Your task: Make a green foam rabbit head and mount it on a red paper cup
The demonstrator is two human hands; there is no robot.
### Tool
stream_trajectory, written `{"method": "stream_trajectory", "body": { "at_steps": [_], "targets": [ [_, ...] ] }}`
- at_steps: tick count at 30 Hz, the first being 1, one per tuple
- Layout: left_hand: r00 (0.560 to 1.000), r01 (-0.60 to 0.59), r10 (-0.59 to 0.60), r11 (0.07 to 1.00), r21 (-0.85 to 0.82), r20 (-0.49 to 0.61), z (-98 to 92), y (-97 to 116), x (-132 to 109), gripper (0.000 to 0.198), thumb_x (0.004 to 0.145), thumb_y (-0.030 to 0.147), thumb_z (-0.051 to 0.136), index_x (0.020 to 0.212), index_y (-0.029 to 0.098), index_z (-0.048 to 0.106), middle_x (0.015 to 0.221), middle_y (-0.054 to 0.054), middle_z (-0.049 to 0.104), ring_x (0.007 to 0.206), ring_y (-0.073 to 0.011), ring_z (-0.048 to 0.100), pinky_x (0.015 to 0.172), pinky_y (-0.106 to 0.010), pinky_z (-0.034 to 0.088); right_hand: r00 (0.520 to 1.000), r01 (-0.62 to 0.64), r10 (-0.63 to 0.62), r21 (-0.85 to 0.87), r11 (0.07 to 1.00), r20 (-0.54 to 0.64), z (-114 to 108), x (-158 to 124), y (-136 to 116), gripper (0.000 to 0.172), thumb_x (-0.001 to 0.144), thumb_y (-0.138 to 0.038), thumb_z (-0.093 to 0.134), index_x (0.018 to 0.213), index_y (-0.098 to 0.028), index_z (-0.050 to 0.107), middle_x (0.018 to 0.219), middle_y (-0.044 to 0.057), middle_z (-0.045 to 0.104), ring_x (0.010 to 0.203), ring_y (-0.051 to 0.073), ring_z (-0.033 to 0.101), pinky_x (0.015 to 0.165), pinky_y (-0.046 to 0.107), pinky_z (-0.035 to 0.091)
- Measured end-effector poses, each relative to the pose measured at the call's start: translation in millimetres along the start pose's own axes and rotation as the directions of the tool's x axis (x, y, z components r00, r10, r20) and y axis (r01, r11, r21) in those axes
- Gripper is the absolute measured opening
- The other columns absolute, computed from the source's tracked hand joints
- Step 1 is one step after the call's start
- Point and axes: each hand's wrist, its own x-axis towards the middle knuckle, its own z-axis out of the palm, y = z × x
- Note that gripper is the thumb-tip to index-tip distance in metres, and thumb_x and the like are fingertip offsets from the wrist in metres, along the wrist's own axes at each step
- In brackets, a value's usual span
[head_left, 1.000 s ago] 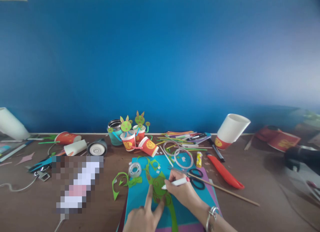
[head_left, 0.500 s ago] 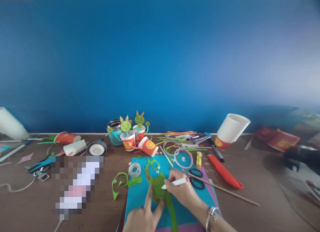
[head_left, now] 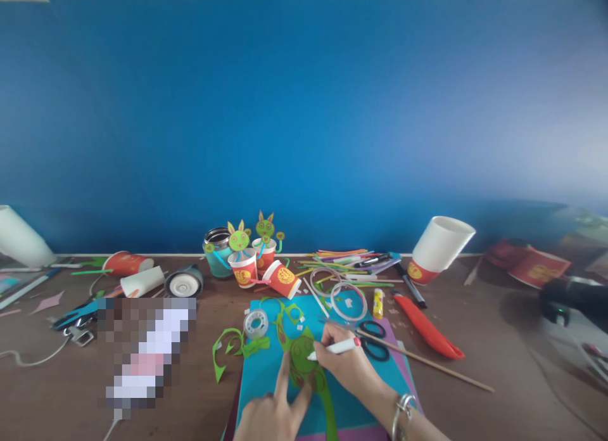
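Lower centre of frame: your right hand point(head_left: 346, 366) has its grip clamped on the white marker point(head_left: 338, 347), tip on the green cutout point(head_left: 302, 360) over the blue sheet point(head_left: 263, 381), left hand point(head_left: 272, 417) pinning it with fingers apart; round outlines look partly drawn, lower strip bare.

We log green cutout point(head_left: 303, 353): round-headed, lying flat on blue sheet point(head_left: 259, 381) | white marker point(head_left: 338, 347): red end, nearly level, tip on it
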Motion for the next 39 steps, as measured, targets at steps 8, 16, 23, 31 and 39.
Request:
{"method": "stream_trajectory", "body": {
  "at_steps": [8, 16, 23, 31, 39],
  "targets": [
    [1.0, 0.006, -0.006, 1.0, 0.015, -0.002, 6.7, 0.7, 1.5, 0.057, 0.085, 0.012, 0.042, 0.133, 0.042, 0.033, 0.135, -0.02, 0.042, 0.049, -0.0172, 0.065, 0.044, -0.03, 0.055, 1.0, -0.029, 0.029, 0.065, 0.997, 0.006, 0.2, 1.1, 2.7, 0.02, 0.072, -0.022, 0.048, 0.055, -0.021, 0.038, 0.047, -0.005, 0.047, 0.048, 0.01, 0.041, 0.047, 0.021, 0.032],
    [1.0, 0.01, -0.01, 1.0, 0.012, 0.02, 4.5, 1.0, 1.7, 0.055, 0.085, 0.013, 0.043, 0.131, 0.041, 0.037, 0.135, -0.021, 0.041, 0.049, -0.0169, 0.066, 0.046, -0.029, 0.055, 1.0, -0.002, 0.002, 0.0, 1.0, -0.015, 1.7, 1.2, 3.5, 0.021, 0.068, -0.02, 0.049, 0.054, -0.021, 0.034, 0.05, -0.006, 0.04, 0.049, 0.009, 0.037, 0.045, 0.02, 0.028],
    [1.0, -0.002, 0.001, 1.0, 0.021, 0.029, 0.9, 0.2, 1.1, 0.058, 0.084, 0.011, 0.041, 0.133, 0.041, 0.032, 0.135, -0.021, 0.041, 0.051, -0.0165, 0.066, 0.046, -0.029, 0.055, 0.999, -0.014, 0.013, -0.033, 0.999, -0.037, -0.6, 1.0, -1.5, 0.02, 0.066, -0.018, 0.048, 0.053, -0.021, 0.033, 0.048, -0.007, 0.038, 0.048, 0.009, 0.036, 0.045, 0.02, 0.027],
    [1.0, -0.001, 0.0, 1.0, 0.024, 0.021, 1.9, 0.9, 1.6, 0.057, 0.084, 0.012, 0.042, 0.133, 0.041, 0.033, 0.135, -0.021, 0.042, 0.05, -0.0175, 0.066, 0.045, -0.03, 0.055, 0.996, -0.061, 0.062, 0.012, 0.998, -0.057, 0.7, 1.4, 1.2, 0.019, 0.068, -0.02, 0.048, 0.054, -0.022, 0.034, 0.047, -0.006, 0.04, 0.047, 0.01, 0.037, 0.045, 0.021, 0.029],
    [1.0, -0.006, 0.006, 1.0, 0.02, 0.027, 3.1, 0.2, 1.5, 0.057, 0.085, 0.012, 0.042, 0.132, 0.041, 0.034, 0.135, -0.021, 0.041, 0.05, -0.017, 0.066, 0.045, -0.029, 0.055, 0.998, -0.041, 0.041, 0.016, 0.999, -0.052, -0.3, 1.1, 0.2, 0.02, 0.069, -0.019, 0.048, 0.054, -0.022, 0.034, 0.046, -0.006, 0.039, 0.047, 0.01, 0.037, 0.045, 0.021, 0.029]
  ]
}}
